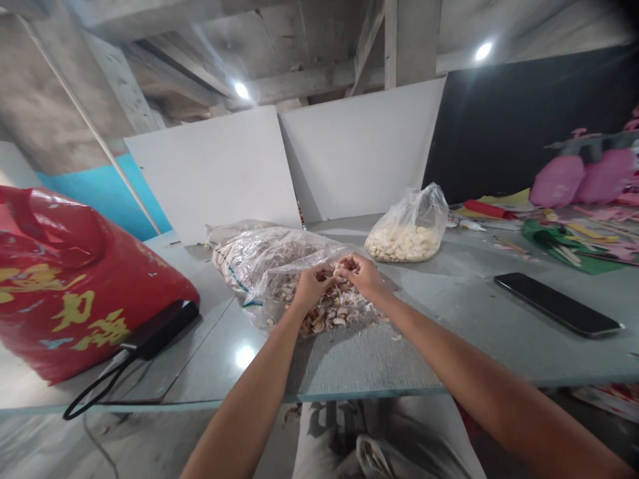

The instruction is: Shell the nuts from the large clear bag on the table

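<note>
My left hand (313, 287) and my right hand (365, 275) meet over a loose heap of garlic cloves and papery skins (330, 314) on the grey table. The fingers of both are pinched together around a small pale garlic clove (339, 270), partly hidden by the fingertips. Behind and left of my hands lies a large clear plastic bag (264, 256), its open mouth towards the heap. Farther right stands a clear bag of peeled garlic cloves (405, 239), touched by neither hand.
On the left, a red bag (90, 279) stands with a black power bank (162, 327) and cable against it. A phone (556, 303) lies to the right. Pink bottles (582, 176) and craft scraps (574, 239) cover the far right. White panels (359, 153) rise behind the table.
</note>
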{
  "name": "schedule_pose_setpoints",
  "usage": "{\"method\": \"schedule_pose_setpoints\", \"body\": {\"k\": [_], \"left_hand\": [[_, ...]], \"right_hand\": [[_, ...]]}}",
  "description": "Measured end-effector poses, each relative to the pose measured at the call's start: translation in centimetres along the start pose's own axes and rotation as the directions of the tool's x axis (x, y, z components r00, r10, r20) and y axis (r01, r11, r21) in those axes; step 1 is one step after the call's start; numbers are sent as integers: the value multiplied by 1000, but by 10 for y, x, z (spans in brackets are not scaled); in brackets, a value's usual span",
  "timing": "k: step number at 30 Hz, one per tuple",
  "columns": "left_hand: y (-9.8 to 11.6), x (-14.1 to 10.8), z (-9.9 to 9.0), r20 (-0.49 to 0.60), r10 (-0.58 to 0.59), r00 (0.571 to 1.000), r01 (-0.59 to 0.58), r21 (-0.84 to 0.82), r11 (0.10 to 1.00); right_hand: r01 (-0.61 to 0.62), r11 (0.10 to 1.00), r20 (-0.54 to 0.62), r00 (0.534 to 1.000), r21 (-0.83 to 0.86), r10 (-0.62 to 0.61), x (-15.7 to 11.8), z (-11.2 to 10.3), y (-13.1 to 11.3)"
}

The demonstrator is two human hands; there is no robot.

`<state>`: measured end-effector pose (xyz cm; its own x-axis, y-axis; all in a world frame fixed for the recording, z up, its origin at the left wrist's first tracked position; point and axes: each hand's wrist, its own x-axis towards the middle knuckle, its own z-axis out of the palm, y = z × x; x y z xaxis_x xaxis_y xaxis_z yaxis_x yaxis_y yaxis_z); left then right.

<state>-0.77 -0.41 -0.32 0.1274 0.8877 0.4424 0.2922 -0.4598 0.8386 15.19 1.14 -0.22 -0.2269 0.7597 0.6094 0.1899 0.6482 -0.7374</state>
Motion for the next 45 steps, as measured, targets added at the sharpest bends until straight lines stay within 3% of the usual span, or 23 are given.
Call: {"method": "schedule_pose_setpoints", "body": {"k": [23,30,37,40,45], "left_hand": [[-1,2,2,30,-65,997,68,-105,992],[5,0,3,10,-72,997,73,-119,990],[-1,2,6,-23,-81,996,73,-234,969],[-5,5,2,-73,-76,994,53,-273,961],[-6,9,-11,-284,-102,953,-4,-349,937]], "right_hand": [[-77,995,6,997,65,77,-5,4,-4],[-21,999,-16,1000,-49,20,-4,4,-5],[114,983,-16,993,-146,-118,-4,5,-6],[135,977,-8,990,-167,-138,-3,5,-8],[138,972,-40,988,-193,-148,-3,-2,-4]]}}
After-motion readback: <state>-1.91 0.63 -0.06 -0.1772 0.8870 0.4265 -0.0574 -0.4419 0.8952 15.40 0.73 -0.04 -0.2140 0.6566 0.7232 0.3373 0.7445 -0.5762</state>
